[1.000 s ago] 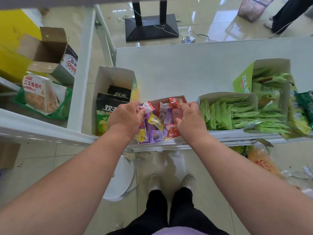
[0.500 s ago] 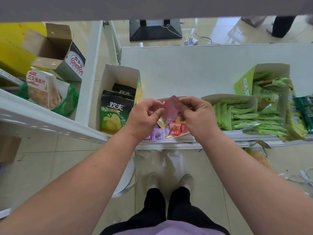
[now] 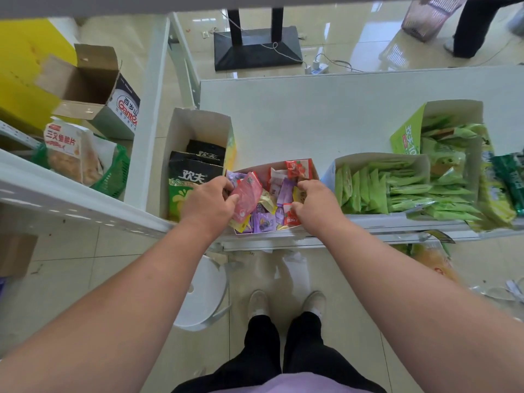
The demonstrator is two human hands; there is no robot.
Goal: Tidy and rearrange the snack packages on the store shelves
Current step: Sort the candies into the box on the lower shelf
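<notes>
1. Pink-red flat packet (image 3: 247,197): pinched at its lower left edge between thumb and fingers of the left hand (image 3: 208,205), tilted, held just above the left part of the mixed-snack box (image 3: 314,171).
2. Mixed-snack box: open-topped white carton at the front edge of the white shelf (image 3: 297,117); holds small purple, red, yellow and white packets in a loose jumble.
3. Right hand (image 3: 314,204): fingers curled down into the right side of the mixed-snack box, fingertips among the packets; a grip on any one packet cannot be told.
4. Left of the mixed-snack box, touching it: a taller white carton (image 3: 181,131) with black-and-green chip bags (image 3: 190,184) standing upright.
5. Right of the mixed-snack box: a low carton (image 3: 377,158) packed with green sachets (image 3: 377,191) on edge; behind that, a second green-printed carton (image 3: 408,137) with more green bags.
6. Further left of the mixed-snack box, past the shelf upright: a green basket (image 3: 116,174) with a bagged snack (image 3: 71,151), and an open cardboard box (image 3: 93,80).
7. Below the mixed-snack box: tiled floor, a white stool (image 3: 202,293), the person's shoes and black trousers.
</notes>
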